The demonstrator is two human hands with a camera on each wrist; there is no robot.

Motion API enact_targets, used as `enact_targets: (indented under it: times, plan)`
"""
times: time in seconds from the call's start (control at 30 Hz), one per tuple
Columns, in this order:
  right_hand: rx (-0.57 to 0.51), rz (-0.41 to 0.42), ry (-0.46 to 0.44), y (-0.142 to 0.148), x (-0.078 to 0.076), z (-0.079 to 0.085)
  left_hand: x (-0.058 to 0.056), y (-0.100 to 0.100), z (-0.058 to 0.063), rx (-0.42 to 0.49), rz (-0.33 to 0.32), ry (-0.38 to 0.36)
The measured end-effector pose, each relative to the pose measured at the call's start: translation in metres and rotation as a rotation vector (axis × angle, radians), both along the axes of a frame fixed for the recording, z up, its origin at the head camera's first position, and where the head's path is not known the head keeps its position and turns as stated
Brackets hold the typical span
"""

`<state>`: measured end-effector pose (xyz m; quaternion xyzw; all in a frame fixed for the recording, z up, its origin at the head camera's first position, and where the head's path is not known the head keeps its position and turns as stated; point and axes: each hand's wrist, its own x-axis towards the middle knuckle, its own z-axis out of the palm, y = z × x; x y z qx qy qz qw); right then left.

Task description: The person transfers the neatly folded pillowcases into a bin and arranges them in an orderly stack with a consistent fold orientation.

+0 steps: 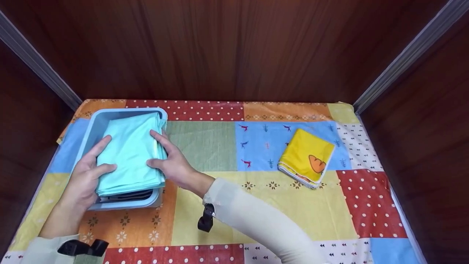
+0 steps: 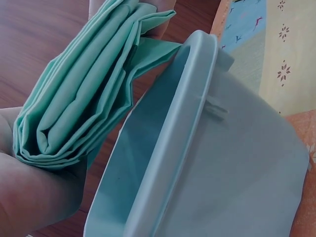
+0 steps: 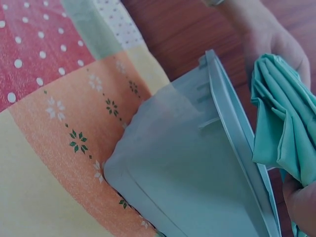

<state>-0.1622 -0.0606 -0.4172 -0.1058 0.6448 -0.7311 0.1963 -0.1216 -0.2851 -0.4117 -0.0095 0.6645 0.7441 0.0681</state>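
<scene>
A folded turquoise cloth [image 1: 128,150], several layers thick, is held between both hands over a light blue plastic bin [image 1: 94,128]. My left hand [image 1: 85,176] grips its left side, thumb on top. On the right side, my right hand [image 1: 174,161] grips it with thumb and forefinger over the top layer. The left wrist view shows the cloth's rolled layers [image 2: 84,89] above the bin's rim [image 2: 190,98]. Dark folded fabric [image 1: 126,196] shows inside the bin, under the cloth's near edge; the rest of the contents is hidden.
A folded yellow cloth [image 1: 306,156] with an orange bread print lies on the right of the patchwork tablecloth [image 1: 205,146]. Dark wood-grain panels [image 1: 234,51] stand behind the table and at both sides.
</scene>
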Motion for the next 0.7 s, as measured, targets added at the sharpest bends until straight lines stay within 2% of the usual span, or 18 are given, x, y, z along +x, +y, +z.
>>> enact_targets:
  times: [0.33, 0.7]
  plan:
    - [0.018, -0.004, -0.026, -0.008, 0.002, -0.003, 0.001, -0.007, -0.003, -0.023, -0.001, 0.025]
    - [0.071, 0.036, -0.037, -0.010, -0.001, -0.006, -0.002, -0.014, -0.006, -0.042, 0.000, 0.004]
